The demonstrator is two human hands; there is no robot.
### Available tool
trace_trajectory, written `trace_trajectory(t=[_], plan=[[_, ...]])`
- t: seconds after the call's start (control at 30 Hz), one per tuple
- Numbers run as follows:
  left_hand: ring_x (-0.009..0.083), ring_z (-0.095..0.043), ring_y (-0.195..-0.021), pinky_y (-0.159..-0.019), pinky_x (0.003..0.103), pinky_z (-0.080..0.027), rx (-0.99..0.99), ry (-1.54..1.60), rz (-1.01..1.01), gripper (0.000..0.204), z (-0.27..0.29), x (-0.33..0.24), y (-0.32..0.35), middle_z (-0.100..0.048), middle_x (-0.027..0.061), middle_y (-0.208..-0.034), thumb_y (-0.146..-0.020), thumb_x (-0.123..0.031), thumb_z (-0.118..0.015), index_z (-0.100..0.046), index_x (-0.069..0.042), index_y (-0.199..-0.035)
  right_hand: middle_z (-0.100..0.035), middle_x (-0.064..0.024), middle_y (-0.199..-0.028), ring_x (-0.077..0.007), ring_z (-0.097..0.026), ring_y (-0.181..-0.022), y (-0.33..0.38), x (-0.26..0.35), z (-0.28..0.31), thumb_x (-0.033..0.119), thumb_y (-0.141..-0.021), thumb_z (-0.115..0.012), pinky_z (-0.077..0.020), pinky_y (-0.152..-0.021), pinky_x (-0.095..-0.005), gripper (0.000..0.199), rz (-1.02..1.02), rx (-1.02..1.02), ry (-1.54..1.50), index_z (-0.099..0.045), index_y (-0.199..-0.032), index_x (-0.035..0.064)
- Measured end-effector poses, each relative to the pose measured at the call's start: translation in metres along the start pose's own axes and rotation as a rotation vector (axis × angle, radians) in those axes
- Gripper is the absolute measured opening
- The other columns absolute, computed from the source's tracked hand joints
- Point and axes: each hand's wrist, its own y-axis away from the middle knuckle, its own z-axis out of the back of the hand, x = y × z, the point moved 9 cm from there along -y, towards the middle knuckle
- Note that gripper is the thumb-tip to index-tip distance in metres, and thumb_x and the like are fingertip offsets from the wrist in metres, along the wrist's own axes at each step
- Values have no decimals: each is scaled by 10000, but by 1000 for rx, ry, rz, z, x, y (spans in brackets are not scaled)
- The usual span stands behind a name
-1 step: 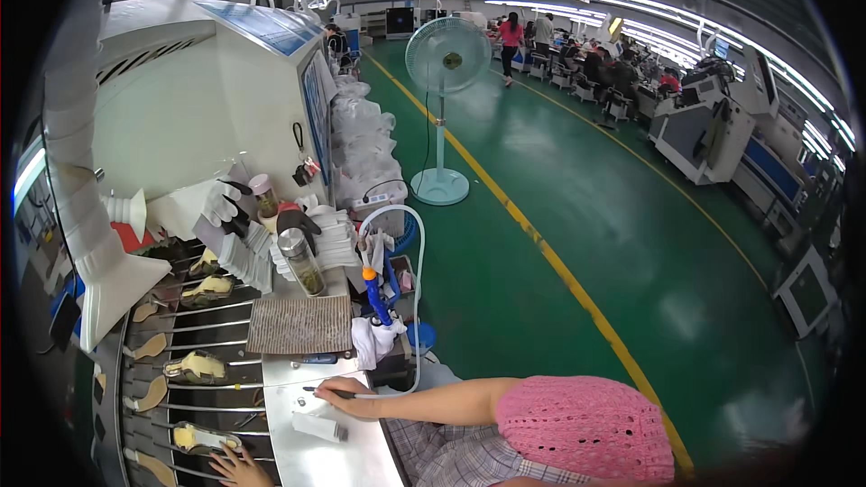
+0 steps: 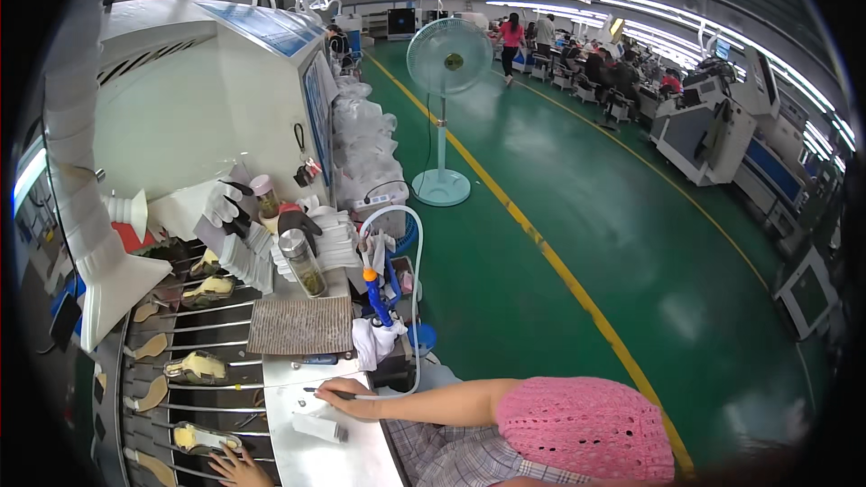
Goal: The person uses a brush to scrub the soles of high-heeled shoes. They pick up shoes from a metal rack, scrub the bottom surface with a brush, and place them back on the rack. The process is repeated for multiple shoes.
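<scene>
My right hand (image 2: 347,398) rests on the bright metal worktop (image 2: 336,466), closed round a slim dark pen-like tool (image 2: 323,391). A pale hose (image 2: 419,307) arches over and runs toward that hand. Just below it on the worktop lies a white block-like stack (image 2: 319,427). At the lower left my left hand (image 2: 242,467) has its fingers spread. It is next to a cream shoe-shaped piece (image 2: 200,437) on the rods of the conveyor; whether the fingertips touch it is unclear. A tan sole (image 2: 152,466) lies left of that hand.
Beyond the worktop sit a ribbed brown mat (image 2: 300,326), a glass bottle (image 2: 303,263), white stacks and gloves (image 2: 223,203). A blue-and-orange jointed hose (image 2: 374,293) stands at the right edge. A large white machine (image 2: 180,99) rises behind. A fan (image 2: 442,126) stands on the green floor.
</scene>
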Motion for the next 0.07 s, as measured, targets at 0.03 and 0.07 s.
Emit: trace_trajectory(t=[0.03,0.07], plan=[[288,-232,-1431,-1072,582,-278,7,15,16,539,3,0,1,-255,64,-1556,-988,-477,-396,-353,-241,-1471,-614,-124,-881,-240,-572,-842,-3,-2,-2,330,-958,-539,-435,-784,-337,324,21,22,1,-631,-986,21],[288,-232,-1431,-1072,582,-278,4,14,22,539,4,2,0,-255,64,-1556,-988,-477,-396,-353,-241,-1471,-623,-136,-915,-246,-581,-876,-4,1,-3,331,-956,-544,-438,-804,-331,327,19,26,-10,-635,-1003,21]])
